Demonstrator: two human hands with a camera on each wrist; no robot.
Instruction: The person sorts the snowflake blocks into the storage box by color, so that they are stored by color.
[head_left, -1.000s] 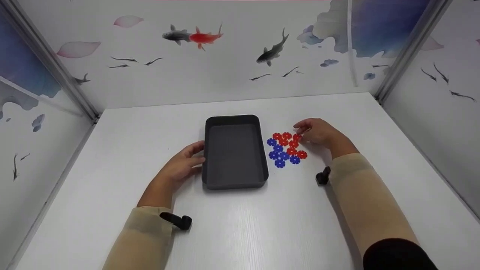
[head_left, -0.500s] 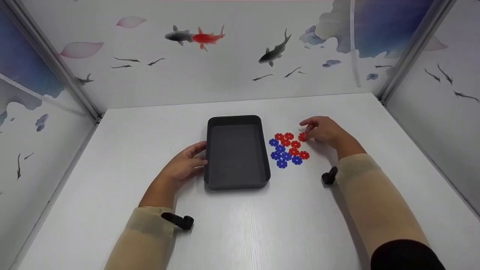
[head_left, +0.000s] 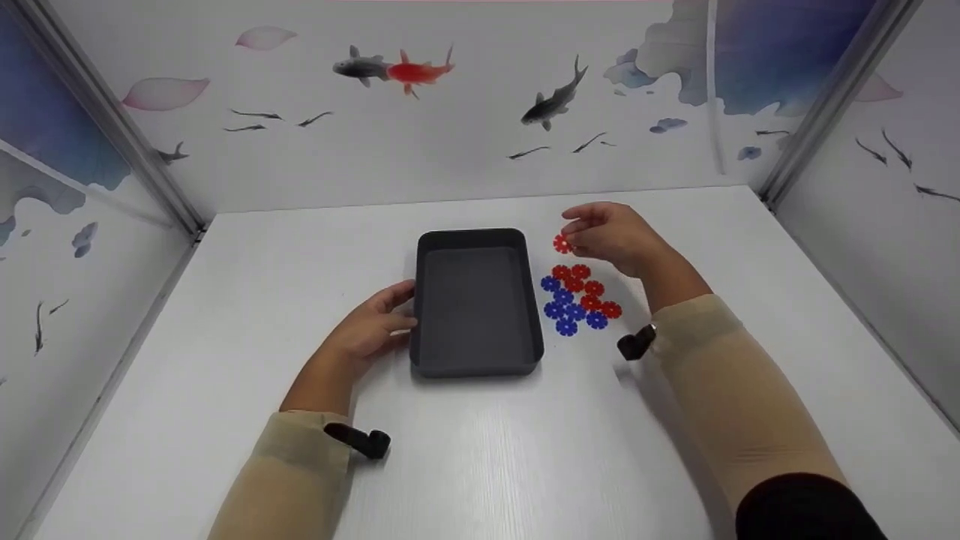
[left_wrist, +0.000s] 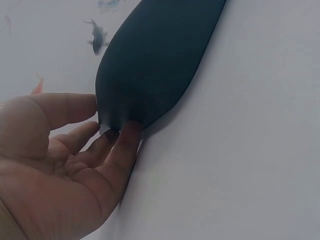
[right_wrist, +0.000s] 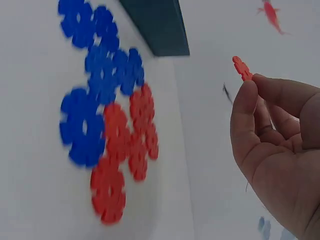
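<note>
My right hand [head_left: 616,236] pinches a red notched plastic disc [head_left: 562,244] between thumb and index finger, raised behind the other discs. The right wrist view shows the pinched disc [right_wrist: 242,68] tilted, sticking out past the fingertips. Near the tray's right side lie several red discs [head_left: 574,285] and several blue discs [head_left: 562,297] of the same snowflake-like shape, some overlapping. My left hand [head_left: 367,334] rests its fingertips against the outer left wall of a dark grey rectangular tray [head_left: 478,371]. In the left wrist view, loosely extended fingers [left_wrist: 131,137] touch the tray's wall.
The white tabletop [head_left: 465,457] is bounded by a back wall [head_left: 465,165] printed with fish and by side panels with metal corner posts [head_left: 840,97]. Each sleeve carries a small black wrist camera, the left one [head_left: 367,444] close over the table.
The right hand has drawn one red disc rightward away from the group, then carried it up, back and left toward the tray's far right corner. The left hand stays at the tray.
</note>
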